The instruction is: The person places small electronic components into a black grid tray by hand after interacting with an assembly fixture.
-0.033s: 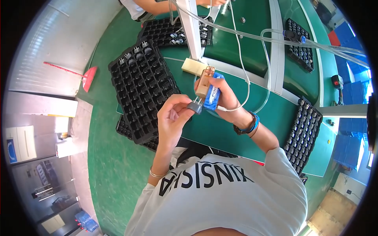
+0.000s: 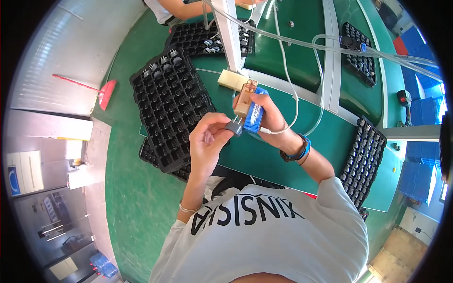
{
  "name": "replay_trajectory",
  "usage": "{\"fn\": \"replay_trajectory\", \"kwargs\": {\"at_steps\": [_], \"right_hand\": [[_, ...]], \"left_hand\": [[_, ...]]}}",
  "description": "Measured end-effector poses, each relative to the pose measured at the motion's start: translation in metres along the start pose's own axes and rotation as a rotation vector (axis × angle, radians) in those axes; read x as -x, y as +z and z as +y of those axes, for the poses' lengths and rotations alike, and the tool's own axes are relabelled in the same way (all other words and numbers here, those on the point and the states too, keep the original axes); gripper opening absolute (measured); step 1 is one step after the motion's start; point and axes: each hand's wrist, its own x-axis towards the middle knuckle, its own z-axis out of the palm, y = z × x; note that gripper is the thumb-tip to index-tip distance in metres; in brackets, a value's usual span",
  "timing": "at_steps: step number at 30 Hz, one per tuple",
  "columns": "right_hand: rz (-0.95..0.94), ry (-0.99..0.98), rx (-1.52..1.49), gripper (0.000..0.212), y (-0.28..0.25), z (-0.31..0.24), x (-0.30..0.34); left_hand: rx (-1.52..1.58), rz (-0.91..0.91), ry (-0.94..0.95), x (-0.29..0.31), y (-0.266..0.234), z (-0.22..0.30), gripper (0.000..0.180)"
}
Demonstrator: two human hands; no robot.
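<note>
Between the fingertips of my left hand, a small black plug is pinched with its two metal pins pointing up and away from me. My right hand is closed around a handheld device with a brown block and a blue-wrapped side. The plug's pins meet or nearly meet the near end of the brown block; I cannot tell whether they are inside it. A white cable runs from the device beneath my right hand. Just beyond the device lies a cream block on the green table.
Black plastic trays with plugs are stacked on the left, and another tray stands on the right. Beyond a white upright post, another person's forearm reaches over a far tray. Clear hoses cross overhead.
The other person's forearm and hand at the top have shifted slightly. My hands, the plug and the device keep almost the same place.
</note>
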Motion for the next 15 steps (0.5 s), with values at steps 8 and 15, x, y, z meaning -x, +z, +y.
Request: {"fn": "replay_trajectory", "kwargs": {"at_steps": [8,15], "right_hand": [[-0.021,0.041,0.122,0.041,0.007,-0.001,0.010],[0.144,-0.282,0.556,0.033,-0.059,-0.014,-0.049]], "left_hand": [[-0.091,0.026,0.104,0.003,0.000,-0.014,0.028],[-0.287,0.298,0.187,-0.007,-0.005,-0.005,0.042]]}}
